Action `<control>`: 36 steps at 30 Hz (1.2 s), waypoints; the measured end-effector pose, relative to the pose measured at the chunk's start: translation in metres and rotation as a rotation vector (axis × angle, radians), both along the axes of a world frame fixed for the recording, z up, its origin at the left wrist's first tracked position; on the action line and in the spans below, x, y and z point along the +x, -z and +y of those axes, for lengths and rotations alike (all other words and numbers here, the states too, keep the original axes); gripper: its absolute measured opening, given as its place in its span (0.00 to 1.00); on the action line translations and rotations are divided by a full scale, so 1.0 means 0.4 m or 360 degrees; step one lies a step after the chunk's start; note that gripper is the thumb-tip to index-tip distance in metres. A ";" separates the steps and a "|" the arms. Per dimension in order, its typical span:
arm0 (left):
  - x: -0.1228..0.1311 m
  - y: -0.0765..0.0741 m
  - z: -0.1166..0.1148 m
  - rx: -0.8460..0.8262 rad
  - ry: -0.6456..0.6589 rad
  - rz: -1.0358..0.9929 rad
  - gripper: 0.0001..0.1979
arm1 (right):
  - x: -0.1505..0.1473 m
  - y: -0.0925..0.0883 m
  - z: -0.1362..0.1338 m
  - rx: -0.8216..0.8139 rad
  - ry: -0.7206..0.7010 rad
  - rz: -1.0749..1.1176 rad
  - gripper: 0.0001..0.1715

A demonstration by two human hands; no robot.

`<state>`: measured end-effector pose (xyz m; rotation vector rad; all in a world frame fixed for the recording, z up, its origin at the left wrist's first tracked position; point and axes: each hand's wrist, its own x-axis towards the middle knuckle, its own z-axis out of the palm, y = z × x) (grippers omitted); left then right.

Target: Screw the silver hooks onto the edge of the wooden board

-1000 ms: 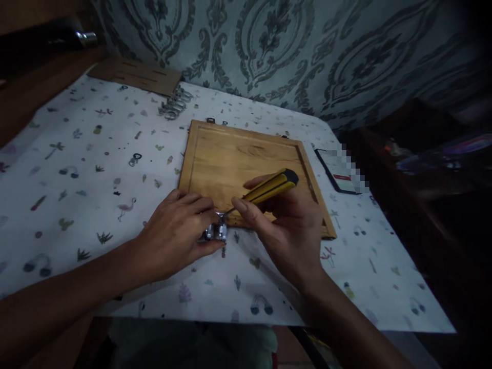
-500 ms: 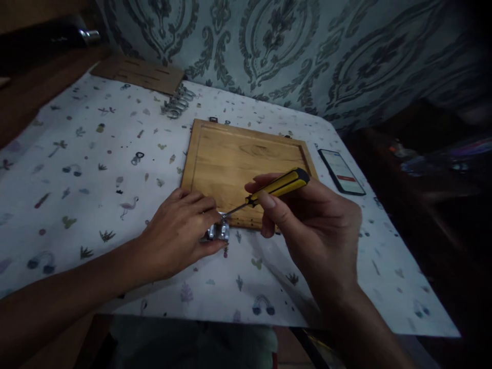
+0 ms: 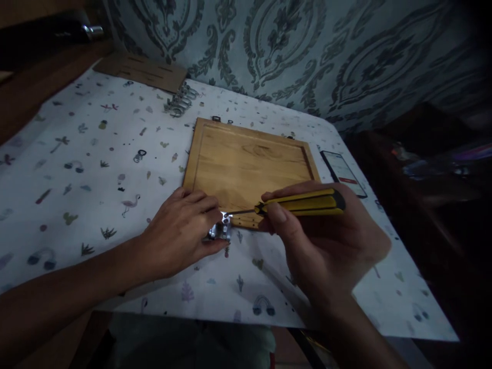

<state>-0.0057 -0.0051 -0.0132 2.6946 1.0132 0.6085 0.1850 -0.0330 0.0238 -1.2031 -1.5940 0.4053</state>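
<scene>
My left hand point(image 3: 180, 233) is closed on a small shiny metal fitting point(image 3: 225, 225), pressing it against the near left edge of a framed wooden panel point(image 3: 246, 166). Its fingers cover part of the fitting, so its exact kind is unclear. My right hand point(image 3: 326, 241) grips a yellow and black screwdriver point(image 3: 302, 203) between thumb and fingers. The screwdriver lies nearly level, and its tip meets or almost meets the top of the fitting. Small dark holes show along the panel's near edge, right of the fitting.
A phone point(image 3: 343, 173) with a lit screen lies right of the panel. At the back left are a slotted brown board point(image 3: 140, 73) and a row of metal ring-shaped pieces point(image 3: 180, 100). A printed cloth point(image 3: 96, 189) covers the table; a patterned wall point(image 3: 284, 51) stands behind.
My right hand has moved right and slightly down. The screwdriver has tipped from a slant to nearly level. My left hand stays on the metal fitting.
</scene>
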 end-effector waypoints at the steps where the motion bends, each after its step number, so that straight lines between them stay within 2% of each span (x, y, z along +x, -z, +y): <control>1: 0.000 0.001 0.000 0.0002 0.0000 0.0002 0.13 | 0.002 0.001 -0.004 -0.0003 0.0000 -0.0007 0.07; 15: 0.001 0.006 0.001 0.0036 -0.0012 -0.0023 0.10 | 0.015 0.017 -0.010 -0.0096 -0.0037 0.0041 0.07; 21: 0.001 0.005 -0.001 0.0046 -0.0017 -0.0015 0.11 | 0.016 0.015 -0.008 -0.0079 -0.0073 -0.0077 0.08; 25: 0.002 0.004 -0.002 0.0056 -0.0035 -0.0012 0.10 | -0.002 0.020 -0.013 -0.0012 0.0025 -0.0060 0.12; 28: 0.002 0.003 -0.001 0.0057 -0.0031 -0.0016 0.10 | -0.020 0.016 -0.015 0.0019 0.0050 0.0019 0.11; 32: 0.002 0.002 0.000 0.0054 -0.0013 -0.0026 0.11 | -0.024 -0.004 -0.007 -0.0139 -0.0021 0.0225 0.09; 36: 0.002 0.005 0.001 0.0080 -0.0011 -0.0027 0.11 | -0.003 -0.024 0.002 -0.0341 -0.0257 0.0315 0.09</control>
